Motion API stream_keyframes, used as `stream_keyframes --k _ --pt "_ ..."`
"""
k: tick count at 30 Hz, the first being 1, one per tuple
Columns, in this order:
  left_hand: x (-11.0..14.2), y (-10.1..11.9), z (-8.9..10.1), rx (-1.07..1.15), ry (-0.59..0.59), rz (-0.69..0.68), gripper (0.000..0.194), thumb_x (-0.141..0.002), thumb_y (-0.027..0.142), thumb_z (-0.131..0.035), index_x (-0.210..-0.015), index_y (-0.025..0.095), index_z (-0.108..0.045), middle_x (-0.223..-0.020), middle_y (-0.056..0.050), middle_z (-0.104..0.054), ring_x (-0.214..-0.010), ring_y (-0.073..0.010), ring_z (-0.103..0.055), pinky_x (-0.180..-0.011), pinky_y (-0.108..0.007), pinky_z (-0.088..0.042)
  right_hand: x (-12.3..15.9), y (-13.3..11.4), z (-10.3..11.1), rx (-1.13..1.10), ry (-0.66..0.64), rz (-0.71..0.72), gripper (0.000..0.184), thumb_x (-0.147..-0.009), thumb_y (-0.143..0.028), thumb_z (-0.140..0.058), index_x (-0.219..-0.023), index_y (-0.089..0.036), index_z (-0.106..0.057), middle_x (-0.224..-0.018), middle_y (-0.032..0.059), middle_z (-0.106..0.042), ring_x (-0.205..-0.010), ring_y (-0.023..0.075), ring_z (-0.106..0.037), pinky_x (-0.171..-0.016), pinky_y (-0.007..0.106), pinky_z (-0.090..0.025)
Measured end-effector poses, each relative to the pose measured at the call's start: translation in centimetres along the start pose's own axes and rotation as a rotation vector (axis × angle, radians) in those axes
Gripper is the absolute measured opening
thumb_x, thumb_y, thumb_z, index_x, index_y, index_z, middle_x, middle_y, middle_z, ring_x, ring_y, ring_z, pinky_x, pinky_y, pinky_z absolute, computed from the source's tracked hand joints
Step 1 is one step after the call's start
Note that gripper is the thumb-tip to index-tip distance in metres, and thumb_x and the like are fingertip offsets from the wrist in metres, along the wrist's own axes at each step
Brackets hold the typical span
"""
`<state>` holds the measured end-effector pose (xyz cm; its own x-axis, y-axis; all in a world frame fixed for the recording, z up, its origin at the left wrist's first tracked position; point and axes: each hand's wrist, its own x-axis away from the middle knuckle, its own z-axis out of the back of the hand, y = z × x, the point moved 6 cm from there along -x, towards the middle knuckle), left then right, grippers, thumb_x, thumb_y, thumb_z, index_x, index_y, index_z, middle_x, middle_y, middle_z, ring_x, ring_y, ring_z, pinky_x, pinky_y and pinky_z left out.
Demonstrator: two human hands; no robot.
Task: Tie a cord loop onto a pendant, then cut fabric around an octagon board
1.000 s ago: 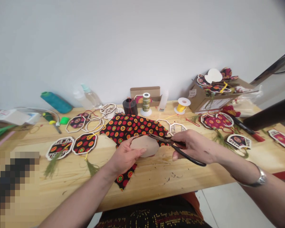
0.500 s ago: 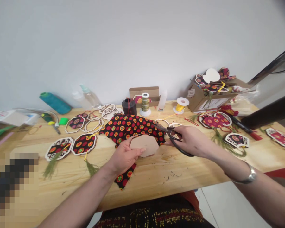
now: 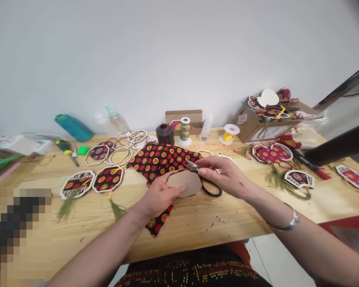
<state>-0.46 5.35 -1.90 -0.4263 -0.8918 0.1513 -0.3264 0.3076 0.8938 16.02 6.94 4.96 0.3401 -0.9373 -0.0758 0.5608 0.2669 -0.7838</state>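
My left hand pinches a tan, rounded cardboard piece, thumb on its face, together with black patterned fabric behind it. The fabric bears red, yellow and green flower circles. It spreads out beyond the card, and a strip of it hangs below my fingers. In my right hand are black-handled scissors, one loop hanging below the palm. Their blades stand a little apart and point left at the upper right edge of the card, over the fabric. Whether the blades touch the cloth I cannot tell.
Framed fabric ornaments with green tassels lie at left. Behind the fabric stand a black thread cone, a green spool and a yellow spool. A filled cardboard box stands at right. Dark scraps litter the near table.
My right hand has moved left with the scissors, bringing the blades to the card's upper edge. My left hand still holds card and fabric in nearly the same place.
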Motion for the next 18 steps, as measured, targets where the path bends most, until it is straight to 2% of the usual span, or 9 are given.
stream_keyframes --k 3,7,12,18 --pt "0.0 0.1 0.1 -0.061 -0.013 -0.026 0.035 -0.074 0.02 -0.074 -0.109 0.022 -0.069 -0.107 -0.006 -0.073 -0.095 -0.019 -0.068 -0.088 -0.034 -0.053 -0.4 -0.4 -1.2 -0.133 -0.126 -0.101 0.035 -0.074 -0.047 -0.071 -0.09 -0.016 -0.072 -0.082 0.0047 -0.068 -0.074 0.0161 -0.056 -0.063 0.028 -0.041" --pt "0.3 0.7 -0.3 -0.125 -0.053 -0.049 0.039 -0.077 0.017 -0.072 -0.114 0.027 -0.068 -0.116 -0.004 -0.071 -0.105 -0.0185 -0.065 -0.094 -0.034 -0.05 -0.7 -0.8 -2.6 -0.251 -0.205 -0.048 0.026 -0.073 -0.04 -0.072 -0.067 -0.016 -0.066 -0.064 -0.0014 -0.056 -0.065 0.0115 -0.046 -0.059 0.026 -0.035" --pt "0.4 0.8 -0.6 -0.137 -0.092 -0.046 0.046 -0.08 0.016 -0.069 -0.123 0.029 -0.063 -0.123 -0.005 -0.068 -0.105 -0.0182 -0.066 -0.095 -0.034 -0.049 -0.8 -1.1 -2.9 -0.366 -0.153 0.015 0.035 -0.077 -0.03 -0.067 -0.05 -0.017 -0.05 -0.055 -0.0051 -0.041 -0.059 0.0091 -0.036 -0.056 0.026 -0.032" --pt "0.4 0.7 -0.6 -0.158 -0.103 -0.007 0.055 -0.08 0.019 -0.068 -0.133 0.029 -0.054 -0.137 -0.007 -0.058 -0.112 -0.0202 -0.062 -0.093 -0.032 -0.05 -0.5 -1.5 -2.4 -0.341 -0.043 0.008 0.024 -0.076 -0.026 -0.065 -0.055 -0.016 -0.058 -0.054 -0.0046 -0.043 -0.057 0.0086 -0.034 -0.052 0.025 -0.03"
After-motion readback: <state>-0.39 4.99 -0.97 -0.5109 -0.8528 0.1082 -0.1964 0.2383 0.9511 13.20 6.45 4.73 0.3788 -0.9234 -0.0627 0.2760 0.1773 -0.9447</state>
